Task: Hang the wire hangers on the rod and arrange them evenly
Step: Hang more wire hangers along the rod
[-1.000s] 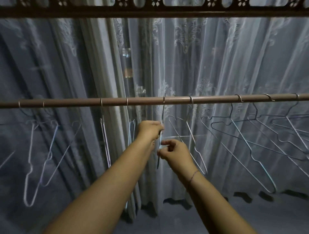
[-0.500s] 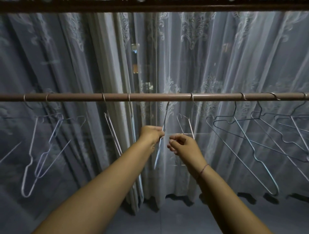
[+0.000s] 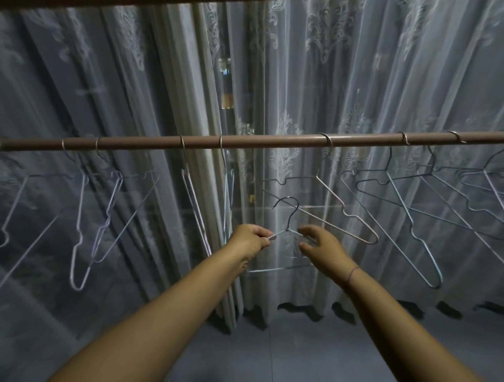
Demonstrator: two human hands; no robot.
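Note:
A brown rod (image 3: 259, 141) runs level across the view with several wire hangers hooked on it, some to the left (image 3: 109, 218) and more to the right (image 3: 346, 215). One wire hanger (image 3: 289, 215) is off the rod, its dark hook pointing up well below the rod. My left hand (image 3: 252, 240) pinches this hanger's left shoulder wire. My right hand (image 3: 320, 245) sits at its right shoulder with fingers curled loosely around the wire. The hanger's bottom bar (image 3: 275, 269) shows between my wrists.
Sheer white patterned curtains (image 3: 341, 81) hang right behind the rod, with a thicker gathered curtain (image 3: 188, 95) left of centre. A dark wooden beam (image 3: 245, 1) crosses the top. Grey floor (image 3: 286, 349) lies below the curtain hems.
The hanger that my hands held on the rod is now unhooked, lowered and turned to face me flat. The gap on the rod above my hands is wider.

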